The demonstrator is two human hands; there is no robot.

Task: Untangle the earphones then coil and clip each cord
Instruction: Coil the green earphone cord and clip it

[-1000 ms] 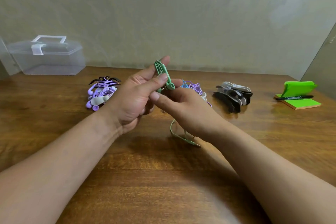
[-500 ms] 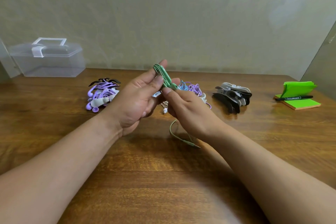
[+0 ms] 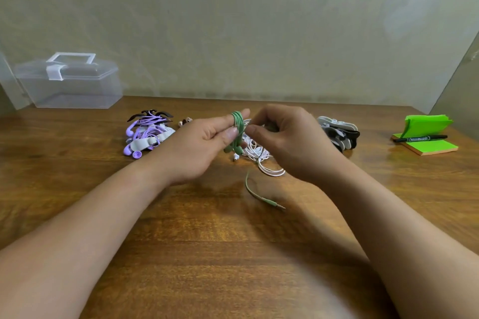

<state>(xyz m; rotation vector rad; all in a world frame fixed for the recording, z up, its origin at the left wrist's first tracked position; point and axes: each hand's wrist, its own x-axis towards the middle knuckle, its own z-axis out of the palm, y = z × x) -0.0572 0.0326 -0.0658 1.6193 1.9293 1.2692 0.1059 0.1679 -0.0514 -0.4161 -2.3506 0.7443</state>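
Note:
My left hand (image 3: 199, 145) holds a green earphone cord (image 3: 237, 127) looped round its fingers, thumb pressed on the coil. The cord's loose tail and jack plug (image 3: 272, 203) trail on the table below. My right hand (image 3: 290, 140) is just right of the coil, fingers curled and pinching the green strand. Behind the hands lies a tangle of white earphones (image 3: 261, 158). Coiled purple earphones (image 3: 147, 134) with clips lie to the left. A pile of black and white clips (image 3: 339, 133) sits to the right.
A clear plastic box with a lid (image 3: 68, 83) stands at the back left by the wall. Green sticky notes (image 3: 427, 137) with a black marker (image 3: 420, 138) lie at the far right. The wooden table (image 3: 220, 254) stretches toward me.
My right hand has swung from under the coil up to its right side, winding the green cord round the left fingers. The loose tail on the table has grown shorter.

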